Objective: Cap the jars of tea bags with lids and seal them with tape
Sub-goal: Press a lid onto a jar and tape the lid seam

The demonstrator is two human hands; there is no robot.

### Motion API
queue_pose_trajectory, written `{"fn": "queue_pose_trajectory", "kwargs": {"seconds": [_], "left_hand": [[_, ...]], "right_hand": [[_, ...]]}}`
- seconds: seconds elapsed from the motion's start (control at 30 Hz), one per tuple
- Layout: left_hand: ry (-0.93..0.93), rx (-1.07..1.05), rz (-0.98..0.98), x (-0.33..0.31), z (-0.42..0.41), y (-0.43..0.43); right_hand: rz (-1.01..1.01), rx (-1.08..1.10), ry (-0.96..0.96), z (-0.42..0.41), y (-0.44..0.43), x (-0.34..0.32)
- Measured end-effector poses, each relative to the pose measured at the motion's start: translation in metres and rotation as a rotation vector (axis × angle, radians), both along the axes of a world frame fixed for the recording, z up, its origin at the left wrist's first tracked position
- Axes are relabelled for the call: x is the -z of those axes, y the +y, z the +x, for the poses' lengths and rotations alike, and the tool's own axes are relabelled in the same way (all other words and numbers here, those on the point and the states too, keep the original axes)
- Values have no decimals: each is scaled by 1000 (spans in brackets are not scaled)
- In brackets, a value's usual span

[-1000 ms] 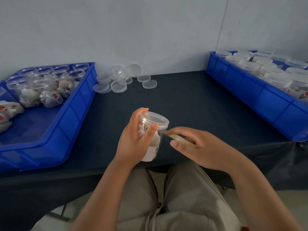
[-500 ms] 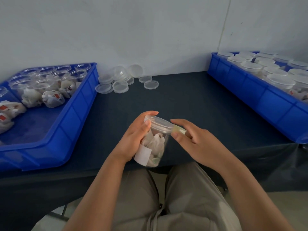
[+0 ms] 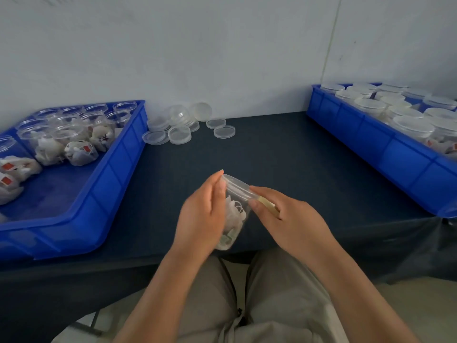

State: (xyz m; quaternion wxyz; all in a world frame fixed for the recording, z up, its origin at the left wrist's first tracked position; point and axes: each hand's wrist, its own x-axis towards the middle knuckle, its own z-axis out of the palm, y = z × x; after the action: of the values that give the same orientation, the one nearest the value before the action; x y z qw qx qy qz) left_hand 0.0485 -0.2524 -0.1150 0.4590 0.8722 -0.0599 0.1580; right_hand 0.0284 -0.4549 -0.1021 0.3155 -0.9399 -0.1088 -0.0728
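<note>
1. Left hand (image 3: pixel 200 216) wrapped around a clear plastic jar (image 3: pixel 232 214) of tea bags, fingers clamped on its side, jar tilted with its top leaning away and to the right, held above the near edge of the dark table (image 3: pixel 284 159).
2. Clear lid (image 3: pixel 237 186) seated on the jar's mouth.
3. Right hand (image 3: pixel 289 219) just beside the jar, thumb and forefinger tips touching the lid's rim, fingers closed on a yellowish strip of tape (image 3: pixel 268 206) that runs from the rim back into the hand.
4. Left blue bin (image 3: pixel 116 169) on the table's left side, holding open jars of tea bags (image 3: pixel 74 134) crowded toward its far end.
5. Right blue bin (image 3: pixel 371 142) along the table's right side, packed with lidded jars (image 3: pixel 395 115).
6. Loose clear lids (image 3: pixel 180 125) scattered on the table near the wall, just beside the left bin, well apart from the hands.
7. Beige trousers (image 3: pixel 267 305) visible below the table edge.
</note>
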Motion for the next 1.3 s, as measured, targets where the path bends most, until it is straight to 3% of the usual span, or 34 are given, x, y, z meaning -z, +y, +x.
{"fn": "queue_pose_trajectory", "kwargs": {"seconds": [0.1,0.27,0.47,0.67,0.87,0.97,1.13,1.3], "left_hand": [[39,-92,126,2,-9,-19],[38,-150,160,-1,4,-15],[156,10,32,-8,27,10],[274,299,-159,-5,30,23],[386,316,-309,-3,33,33],[329,270,-238,-4,30,28],[-71,-102,-37,-5,8,13],[-81,-188,269,3,-12,-17]], "right_hand": [[-15,-15,-20,-4,5,2],[75,-59,75,1,1,7],[144,-249,135,9,-21,3],[75,-192,70,21,-22,14],[122,-174,5,17,-6,18],[133,-104,-4,12,1,16],[93,-46,-15,5,4,11],[56,-38,-62,0,11,15]]}}
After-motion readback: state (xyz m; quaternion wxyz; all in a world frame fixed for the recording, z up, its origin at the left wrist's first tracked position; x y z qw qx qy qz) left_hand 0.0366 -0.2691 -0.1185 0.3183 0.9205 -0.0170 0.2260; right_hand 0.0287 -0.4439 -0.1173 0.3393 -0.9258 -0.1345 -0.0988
